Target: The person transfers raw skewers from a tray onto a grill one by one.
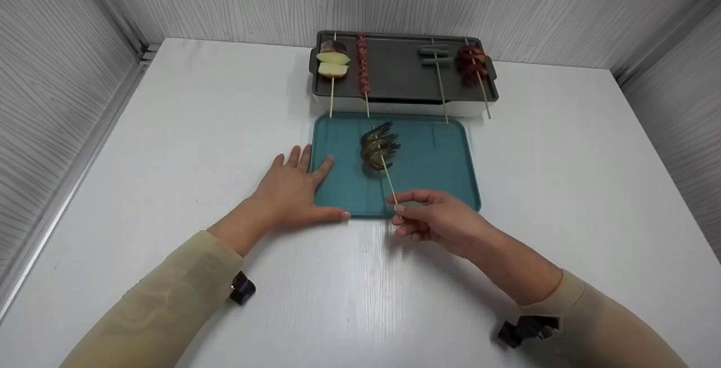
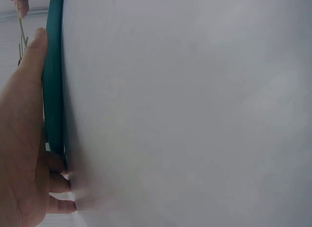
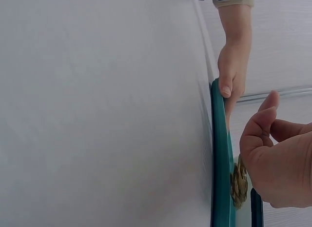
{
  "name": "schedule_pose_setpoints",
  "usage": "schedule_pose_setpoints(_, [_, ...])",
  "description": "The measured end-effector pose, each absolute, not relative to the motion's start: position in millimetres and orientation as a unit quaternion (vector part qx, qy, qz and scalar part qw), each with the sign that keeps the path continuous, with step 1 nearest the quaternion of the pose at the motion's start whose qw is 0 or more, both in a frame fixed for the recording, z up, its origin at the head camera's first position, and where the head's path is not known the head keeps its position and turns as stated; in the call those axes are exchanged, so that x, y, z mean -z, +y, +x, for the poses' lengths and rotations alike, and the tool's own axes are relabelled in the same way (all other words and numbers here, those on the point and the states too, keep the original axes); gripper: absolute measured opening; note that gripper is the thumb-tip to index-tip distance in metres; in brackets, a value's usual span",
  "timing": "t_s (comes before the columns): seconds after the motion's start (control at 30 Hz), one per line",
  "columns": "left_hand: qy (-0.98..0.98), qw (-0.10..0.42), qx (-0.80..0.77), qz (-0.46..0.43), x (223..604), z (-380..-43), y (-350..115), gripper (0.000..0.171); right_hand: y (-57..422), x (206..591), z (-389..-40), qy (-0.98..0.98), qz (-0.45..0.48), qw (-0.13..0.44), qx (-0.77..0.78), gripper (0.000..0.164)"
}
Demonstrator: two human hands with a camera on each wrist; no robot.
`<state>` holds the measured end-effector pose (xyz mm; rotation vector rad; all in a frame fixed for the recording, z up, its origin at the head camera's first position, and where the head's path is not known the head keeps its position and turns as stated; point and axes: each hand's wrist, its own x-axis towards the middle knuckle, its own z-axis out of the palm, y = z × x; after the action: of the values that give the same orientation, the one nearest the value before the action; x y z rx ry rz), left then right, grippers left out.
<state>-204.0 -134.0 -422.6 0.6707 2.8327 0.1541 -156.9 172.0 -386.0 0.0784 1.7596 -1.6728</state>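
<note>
A shrimp skewer [image 1: 380, 147] is over the teal tray [image 1: 445, 176], its shrimp toward the tray's far side. My right hand [image 1: 442, 218] pinches the near end of its stick between thumb and fingers, at the tray's front edge. The left hand [image 1: 293, 190] rests with spread fingers on the tray's near left corner, thumb along the front rim. In the right wrist view the shrimp [image 3: 239, 183] show partly behind the right hand [image 3: 278, 158]. Whether the shrimp touch the tray is hard to tell.
Behind the tray stands a dark grill plate [image 1: 397, 69] on a white base. On it lie a skewer of sliced pieces [image 1: 333, 63], a red skewer [image 1: 363, 66], a green skewer [image 1: 436, 58] and a dark red skewer [image 1: 472, 63]. Their sticks overhang its front edge.
</note>
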Motion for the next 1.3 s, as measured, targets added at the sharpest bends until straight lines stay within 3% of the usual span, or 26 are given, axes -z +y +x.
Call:
schedule_pose_setpoints(0.87, [0.966, 0.112, -0.053, 0.229, 424.6, -202.3, -136.2, 0.127, 193.4, 373.1, -145.6, 0.673, 0.022, 0.349, 0.652, 0.045])
schedule_pose_setpoints(1.3, [0.965, 0.113, -0.046, 0.232, 423.5, -204.2, -134.1, 0.127, 211.5, 347.0, -136.4, 0.696, -0.003, 0.319, 0.643, 0.044])
